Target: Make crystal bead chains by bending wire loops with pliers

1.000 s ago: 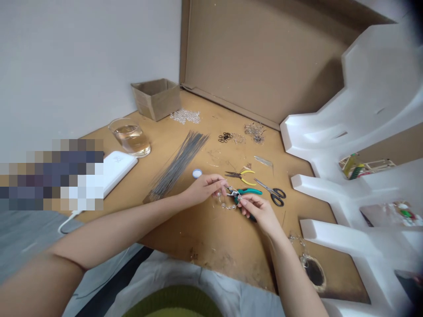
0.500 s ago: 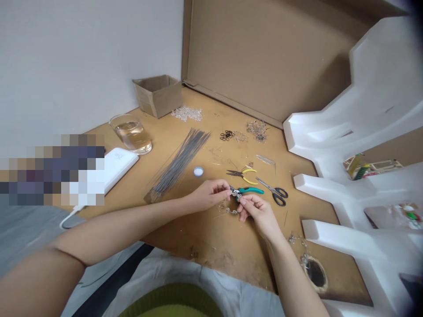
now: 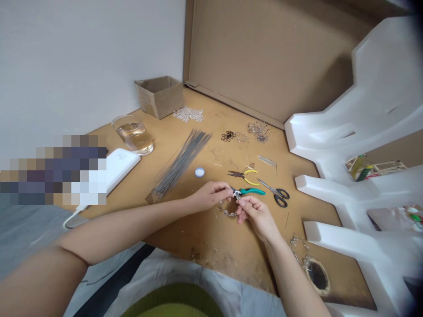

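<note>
My left hand (image 3: 208,196) and my right hand (image 3: 256,215) meet over the wooden table (image 3: 205,237), fingers pinched on a short string of clear beads (image 3: 228,210) that hangs between them. Green-handled pliers (image 3: 251,191) lie just behind my fingertips. Yellow-handled pliers (image 3: 243,175) and black-handled scissors (image 3: 276,193) lie a little farther back and to the right.
A bundle of thin metal wires (image 3: 180,165) and a small white cap (image 3: 199,172) lie to the left. Farther off are a glass of water (image 3: 134,134), a white power bank (image 3: 117,167), a small cardboard box (image 3: 160,97), loose clear beads (image 3: 190,114), black rings (image 3: 227,136). White foam packing (image 3: 357,132) stands at right.
Both hands stay pinched on the bead string, with only small finger shifts. The view has drifted slightly.
</note>
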`<state>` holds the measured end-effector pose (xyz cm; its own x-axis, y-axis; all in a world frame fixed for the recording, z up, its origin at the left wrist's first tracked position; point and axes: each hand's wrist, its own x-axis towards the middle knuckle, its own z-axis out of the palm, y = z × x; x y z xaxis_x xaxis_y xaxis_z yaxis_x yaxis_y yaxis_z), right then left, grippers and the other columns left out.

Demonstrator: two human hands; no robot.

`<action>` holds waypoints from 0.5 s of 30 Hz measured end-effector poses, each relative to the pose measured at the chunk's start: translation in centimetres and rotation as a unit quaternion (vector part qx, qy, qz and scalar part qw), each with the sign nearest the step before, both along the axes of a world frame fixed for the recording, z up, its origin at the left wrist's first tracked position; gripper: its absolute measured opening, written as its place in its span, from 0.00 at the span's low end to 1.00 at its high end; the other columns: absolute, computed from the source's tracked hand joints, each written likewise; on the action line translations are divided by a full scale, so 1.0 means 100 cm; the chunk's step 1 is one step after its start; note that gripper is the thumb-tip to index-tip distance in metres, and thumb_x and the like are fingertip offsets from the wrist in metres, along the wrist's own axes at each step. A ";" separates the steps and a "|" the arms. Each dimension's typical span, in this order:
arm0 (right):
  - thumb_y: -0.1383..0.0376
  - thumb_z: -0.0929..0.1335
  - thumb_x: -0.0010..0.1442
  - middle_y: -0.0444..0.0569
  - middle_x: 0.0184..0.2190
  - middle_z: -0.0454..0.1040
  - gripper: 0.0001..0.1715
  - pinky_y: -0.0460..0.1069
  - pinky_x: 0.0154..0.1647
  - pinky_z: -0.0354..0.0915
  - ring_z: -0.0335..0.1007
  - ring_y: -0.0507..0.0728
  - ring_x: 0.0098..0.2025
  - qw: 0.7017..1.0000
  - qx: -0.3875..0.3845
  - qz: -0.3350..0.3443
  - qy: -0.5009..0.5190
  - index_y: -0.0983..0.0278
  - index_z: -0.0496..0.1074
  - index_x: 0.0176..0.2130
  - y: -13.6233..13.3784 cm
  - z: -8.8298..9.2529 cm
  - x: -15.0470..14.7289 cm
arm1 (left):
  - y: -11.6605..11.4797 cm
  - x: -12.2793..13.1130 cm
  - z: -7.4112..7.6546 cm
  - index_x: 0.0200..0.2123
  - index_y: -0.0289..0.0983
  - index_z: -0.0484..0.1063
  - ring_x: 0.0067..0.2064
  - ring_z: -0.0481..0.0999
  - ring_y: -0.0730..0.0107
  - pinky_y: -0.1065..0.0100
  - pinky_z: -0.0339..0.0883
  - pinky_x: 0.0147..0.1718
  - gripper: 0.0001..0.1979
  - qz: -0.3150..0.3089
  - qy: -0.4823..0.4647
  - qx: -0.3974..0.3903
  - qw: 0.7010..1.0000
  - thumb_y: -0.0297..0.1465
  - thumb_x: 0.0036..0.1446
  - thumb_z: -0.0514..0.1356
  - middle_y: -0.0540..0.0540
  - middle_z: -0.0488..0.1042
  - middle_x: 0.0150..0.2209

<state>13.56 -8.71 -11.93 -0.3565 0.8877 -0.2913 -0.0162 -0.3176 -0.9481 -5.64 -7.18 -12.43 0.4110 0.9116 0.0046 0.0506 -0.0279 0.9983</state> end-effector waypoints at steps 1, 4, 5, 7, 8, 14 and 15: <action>0.57 0.71 0.52 0.42 0.22 0.74 0.13 0.44 0.21 0.65 0.69 0.48 0.18 1.000 -0.002 0.000 0.002 0.64 0.72 0.32 0.000 0.000 0.001 | 0.000 0.000 0.001 0.31 0.32 0.70 0.31 0.70 0.75 0.72 0.64 0.33 0.14 -0.001 -0.007 -0.003 1.000 0.37 0.57 0.54 0.47 0.73 0.29; 0.57 0.71 0.52 0.42 0.22 0.75 0.12 0.44 0.22 0.65 0.70 0.49 0.19 1.000 -0.008 0.005 0.009 0.64 0.72 0.32 0.000 -0.001 0.001 | -0.003 0.000 0.003 0.33 0.32 0.69 0.28 0.70 0.77 0.74 0.64 0.28 0.15 0.005 -0.033 -0.037 0.999 0.40 0.57 0.54 0.48 0.72 0.29; 0.57 0.71 0.52 0.42 0.22 0.75 0.12 0.44 0.22 0.65 0.70 0.49 0.19 1.000 -0.011 0.010 0.011 0.64 0.72 0.32 -0.001 -0.001 0.001 | -0.005 0.001 0.004 0.33 0.33 0.68 0.26 0.69 0.78 0.74 0.63 0.25 0.15 0.005 -0.040 -0.047 0.998 0.41 0.57 0.54 0.50 0.70 0.26; 0.57 0.71 0.52 0.43 0.23 0.75 0.13 0.44 0.22 0.64 0.69 0.49 0.19 1.000 -0.017 0.025 0.007 0.64 0.72 0.32 -0.002 0.000 0.000 | -0.009 0.002 0.006 0.32 0.34 0.66 0.22 0.66 0.79 0.75 0.61 0.22 0.15 -0.007 -0.053 -0.062 0.997 0.42 0.57 0.54 0.53 0.67 0.21; 0.56 0.71 0.52 0.43 0.23 0.75 0.13 0.44 0.22 0.64 0.69 0.49 0.19 0.999 -0.019 0.033 0.000 0.64 0.72 0.32 -0.002 0.001 0.000 | -0.010 0.002 0.007 0.31 0.34 0.65 0.21 0.65 0.79 0.76 0.61 0.21 0.15 -0.015 -0.058 -0.069 0.996 0.42 0.56 0.55 0.54 0.66 0.19; 0.51 0.68 0.54 0.45 0.20 0.73 0.19 0.45 0.22 0.62 0.66 0.49 0.19 0.987 0.054 0.042 -0.145 0.65 0.73 0.32 0.007 0.012 0.012 | -0.011 0.006 0.003 0.29 0.35 0.63 0.19 0.65 0.80 0.76 0.60 0.20 0.12 -0.026 -0.056 -0.112 0.992 0.38 0.56 0.53 0.54 0.65 0.19; 0.51 0.68 0.54 0.46 0.23 0.74 0.20 0.45 0.22 0.61 0.66 0.49 0.19 0.981 0.082 0.017 -0.174 0.65 0.73 0.33 0.013 0.015 0.014 | -0.011 0.007 0.000 0.28 0.35 0.63 0.18 0.64 0.81 0.77 0.59 0.19 0.12 -0.029 -0.053 -0.117 0.991 0.38 0.57 0.52 0.54 0.65 0.19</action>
